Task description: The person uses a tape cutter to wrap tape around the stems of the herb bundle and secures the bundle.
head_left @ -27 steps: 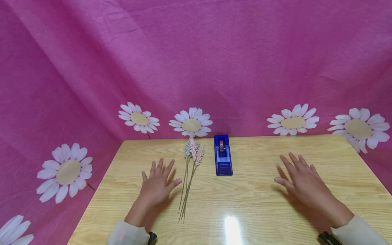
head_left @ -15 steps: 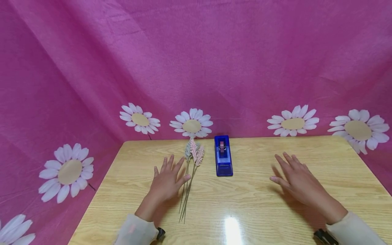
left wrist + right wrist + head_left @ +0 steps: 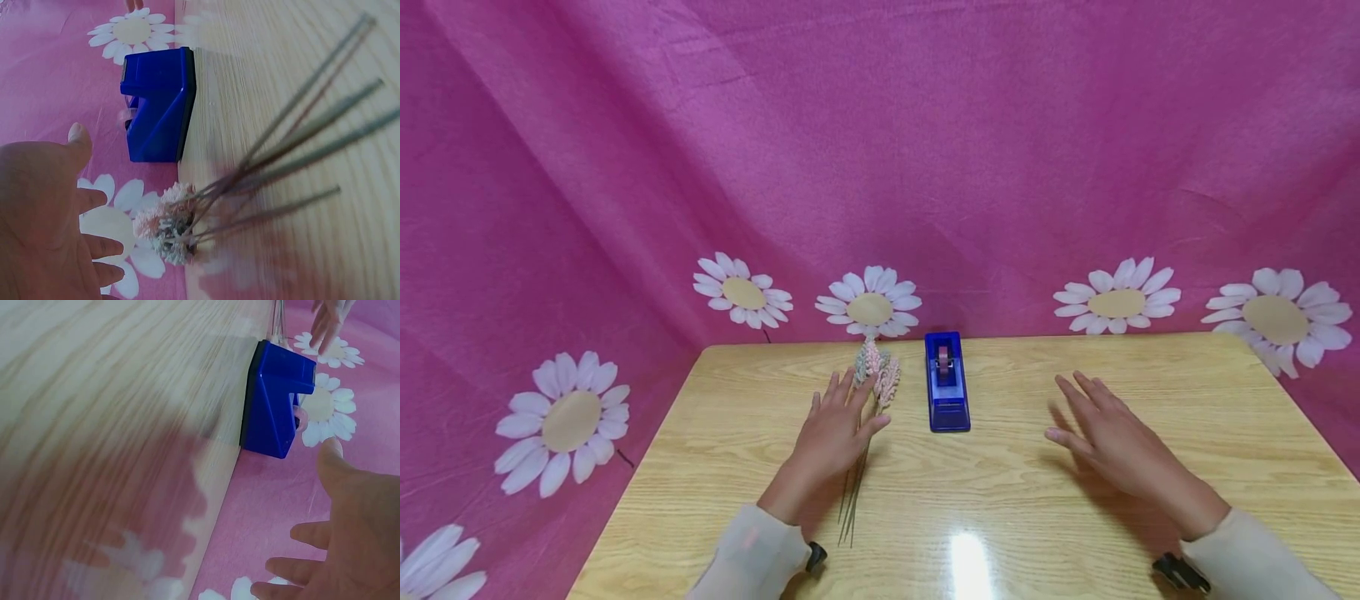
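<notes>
Several artificial flower stems (image 3: 887,383) with pink and grey-green heads lie on the wooden table, thin stalks toward the near edge. My left hand (image 3: 827,437) hovers over them with fingers spread, covering part of the stalks in the head view. In the left wrist view the flower heads (image 3: 169,228) show beyond the fingers, the palm holding nothing. A blue tape dispenser (image 3: 949,400) with a small pink roll stands right of the flowers. My right hand (image 3: 1116,446) is held above the table to the right of the dispenser (image 3: 275,400), fingers extended and holding nothing.
The light wood table (image 3: 1037,517) ends at the back against a magenta cloth (image 3: 970,167) printed with large white daisies. The cloth also hangs along the left side. A bright light reflection shows on the tabletop near the front.
My left hand has moved right and slightly forward, from beside the flowers to over their stalks. My right hand has drifted left. The flowers and tape dispenser stay in place.
</notes>
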A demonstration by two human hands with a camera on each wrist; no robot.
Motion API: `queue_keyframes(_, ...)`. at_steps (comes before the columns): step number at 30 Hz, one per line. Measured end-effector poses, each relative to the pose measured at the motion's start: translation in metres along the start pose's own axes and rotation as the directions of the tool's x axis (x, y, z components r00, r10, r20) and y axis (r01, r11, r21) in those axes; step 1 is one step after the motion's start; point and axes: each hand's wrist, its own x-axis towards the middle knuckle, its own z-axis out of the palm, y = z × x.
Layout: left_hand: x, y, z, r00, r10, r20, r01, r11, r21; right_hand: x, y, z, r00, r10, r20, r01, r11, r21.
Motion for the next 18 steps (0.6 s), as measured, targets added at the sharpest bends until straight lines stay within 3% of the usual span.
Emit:
queue_keyframes(9, 0.015, 0.009, 0.005, 0.999, 0.016, 0.04, -0.016, 1.0, 0.004, 0.008, -0.013, 0.005, 1.0, -0.014, 0.012, 0.014, 1.0, 0.013)
queue_keyframes(18, 0.03, 0.02, 0.009, 0.995, 0.095, 0.021, -0.094, 0.995, -0.038, 0.019, -0.026, 0.01, 1.0, -0.015, 0.027, 0.015, 1.0, 0.028)
